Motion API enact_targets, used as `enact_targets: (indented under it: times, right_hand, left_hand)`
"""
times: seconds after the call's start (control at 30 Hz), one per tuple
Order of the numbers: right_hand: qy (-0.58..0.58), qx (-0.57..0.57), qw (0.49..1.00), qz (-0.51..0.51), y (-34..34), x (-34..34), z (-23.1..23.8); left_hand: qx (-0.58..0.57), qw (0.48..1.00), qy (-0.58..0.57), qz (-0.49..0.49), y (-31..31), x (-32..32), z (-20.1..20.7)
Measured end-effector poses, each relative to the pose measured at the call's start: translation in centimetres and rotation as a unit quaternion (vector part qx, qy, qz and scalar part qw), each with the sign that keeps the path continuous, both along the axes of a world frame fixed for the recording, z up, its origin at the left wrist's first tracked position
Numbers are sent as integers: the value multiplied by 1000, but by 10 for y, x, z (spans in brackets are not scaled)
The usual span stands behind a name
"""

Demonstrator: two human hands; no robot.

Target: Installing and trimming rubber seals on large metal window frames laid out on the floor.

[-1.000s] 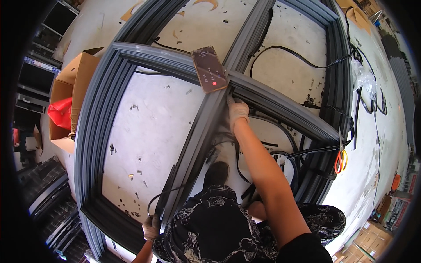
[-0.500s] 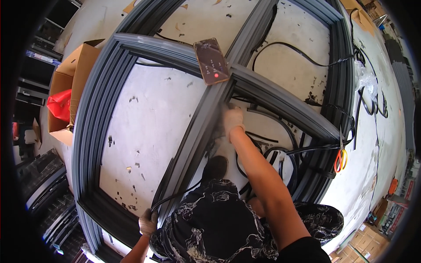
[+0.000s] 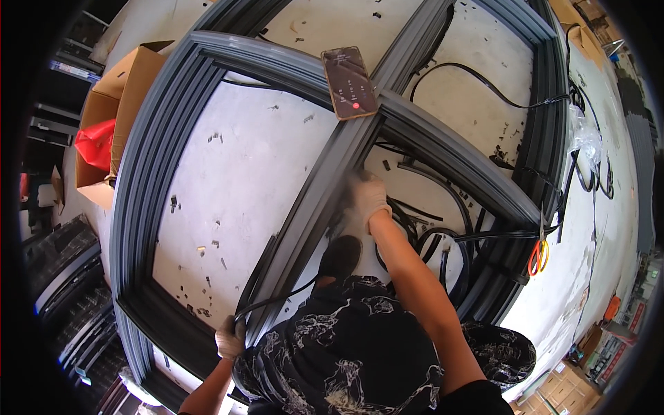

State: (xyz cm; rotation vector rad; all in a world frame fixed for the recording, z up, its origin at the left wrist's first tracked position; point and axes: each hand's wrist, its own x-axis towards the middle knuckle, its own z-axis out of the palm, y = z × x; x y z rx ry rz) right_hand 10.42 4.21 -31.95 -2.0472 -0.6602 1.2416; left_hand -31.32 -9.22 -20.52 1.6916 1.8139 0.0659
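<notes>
So the person crouches over a big dark grey window frame of ribbed profile bars lying flat on a pale concrete floor. The gloved right hand presses down on the frame's central grey mullion bar, fingers flat and together on the bar's edge rather than wrapped round it. The gloved left hand sits low by the near end of the same bar, closed around a thin black rubber gasket strip that curves up from the fist toward the bar.

My take on doing this bit well: keep the strip lined up with the groove, feed slack from the left hand so it doesn't stretch, and press in short stretches with the right instead of skipping ahead, otherwise it'll likely pop back out.

The mullion's long axis runs diagonally, from lower left near the left hand up to upper right, where it crosses the other bar. A brown-cased smartphone with a lit screen lies right on that crossing. Loose black cord coils are on the floor just right of the right arm, and orange-handled scissors rest on the frame's right side. An open cardboard box holding something red stands off to the left.
</notes>
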Motion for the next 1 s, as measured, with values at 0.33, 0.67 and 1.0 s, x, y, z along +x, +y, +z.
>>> enact_targets:
  times: [0.33,0.67,1.0]
  right_hand:
    - [-311,53,913,260,-19,-10,-34]
    - [99,-15,995,-17,-27,-31,-12]
    - [13,51,992,115,-50,-50,35]
  left_hand:
    - [-110,992,-58,-1,5,-2,33]
    - [-266,945,106,-156,39,20,79]
    - [-309,891,170,-285,57,45,79]
